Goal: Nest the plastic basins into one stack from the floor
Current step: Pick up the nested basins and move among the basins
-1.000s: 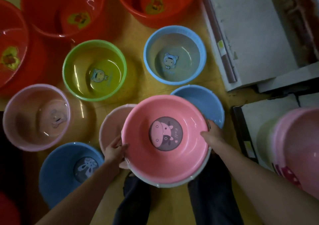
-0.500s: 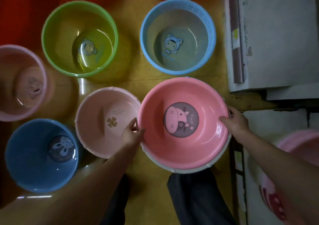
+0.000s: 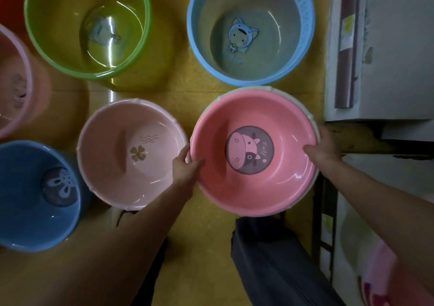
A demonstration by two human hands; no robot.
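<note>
A pink basin (image 3: 288,183) with a cow picture sits nested inside a white basin whose rim (image 3: 313,188) shows around it. My left hand (image 3: 185,167) grips the stack's left rim and my right hand (image 3: 323,146) grips its right rim. A pale pink basin (image 3: 112,164) with a clover mark lies on the floor just left of the stack. A dark blue basin (image 3: 21,211) is at the lower left, a green basin (image 3: 58,47) at the upper left, and a light blue basin (image 3: 293,47) with a cat-hood picture lies just beyond the stack.
A translucent pink basin (image 3: 14,82) is cut off at the left edge. White boards or boxes (image 3: 399,59) with a brown strip line the right side. Another pink basin (image 3: 380,270) shows at the lower right. My dark trouser leg (image 3: 277,265) is below the stack on the yellow floor (image 3: 202,247).
The pink-and-white stack has moved right and away from me, uncovering the pale pink basin. The blue basin seen behind it earlier is hidden. My view has dropped closer to the floor.
</note>
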